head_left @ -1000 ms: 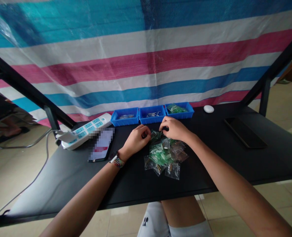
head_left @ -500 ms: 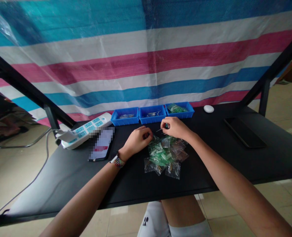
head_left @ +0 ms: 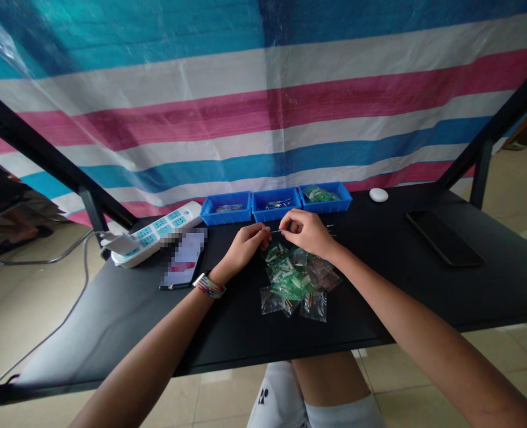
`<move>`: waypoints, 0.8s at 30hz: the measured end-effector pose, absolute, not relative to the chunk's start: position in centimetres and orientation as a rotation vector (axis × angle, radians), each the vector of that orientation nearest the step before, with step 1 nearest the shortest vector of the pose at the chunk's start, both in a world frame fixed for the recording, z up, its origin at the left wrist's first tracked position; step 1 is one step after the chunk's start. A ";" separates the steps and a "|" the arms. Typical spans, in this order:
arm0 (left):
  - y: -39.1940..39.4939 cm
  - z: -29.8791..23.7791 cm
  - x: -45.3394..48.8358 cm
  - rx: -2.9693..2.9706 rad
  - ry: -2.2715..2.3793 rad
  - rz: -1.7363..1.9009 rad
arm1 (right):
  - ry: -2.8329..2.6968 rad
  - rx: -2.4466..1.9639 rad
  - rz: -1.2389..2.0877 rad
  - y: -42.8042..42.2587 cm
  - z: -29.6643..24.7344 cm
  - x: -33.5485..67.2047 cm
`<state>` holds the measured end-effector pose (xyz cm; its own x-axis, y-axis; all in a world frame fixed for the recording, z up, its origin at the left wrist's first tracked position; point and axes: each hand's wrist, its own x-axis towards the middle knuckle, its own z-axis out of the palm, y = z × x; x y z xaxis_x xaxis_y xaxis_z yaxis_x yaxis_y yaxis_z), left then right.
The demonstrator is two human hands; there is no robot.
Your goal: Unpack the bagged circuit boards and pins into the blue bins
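Observation:
My left hand [head_left: 244, 245] and my right hand [head_left: 302, 230] meet above the far edge of a pile of small clear plastic bags [head_left: 295, 279] holding green and gold parts. Both hands are closed in a pinch. A thin metal pin [head_left: 275, 230] runs between the fingertips of the two hands. A woven band sits on my left wrist. Behind the hands stand three blue trays: the left tray [head_left: 226, 208], the middle tray [head_left: 275, 205] with metal pins in it, and the right tray [head_left: 325, 197] with green bagged parts.
A white power strip [head_left: 156, 234] lies at the left back of the black table [head_left: 111, 315], with a phone [head_left: 183, 261] beside it. A white oval object [head_left: 378, 194] and a dark phone [head_left: 444, 238] lie to the right. A striped tarp hangs behind.
Both hands rose off the bag pile and came closer together. The right hand moved left and now pinches a thin pin with the left hand. The view shifted slightly.

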<state>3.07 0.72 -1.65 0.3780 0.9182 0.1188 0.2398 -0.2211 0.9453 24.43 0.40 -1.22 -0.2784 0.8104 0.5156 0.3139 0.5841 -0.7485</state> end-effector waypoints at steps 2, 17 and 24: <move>0.7 -1.5 3.2 1.660 1.009 0.920 | -1.846 -0.923 0.654 0.3 -1.1 24.3; -0.2 -0.4 3.4 1.595 0.955 1.156 | -1.573 -1.002 1.139 0.6 -1.3 24.2; -0.2 -0.3 3.5 1.573 0.930 1.176 | -1.596 -0.995 1.157 0.4 -1.3 24.2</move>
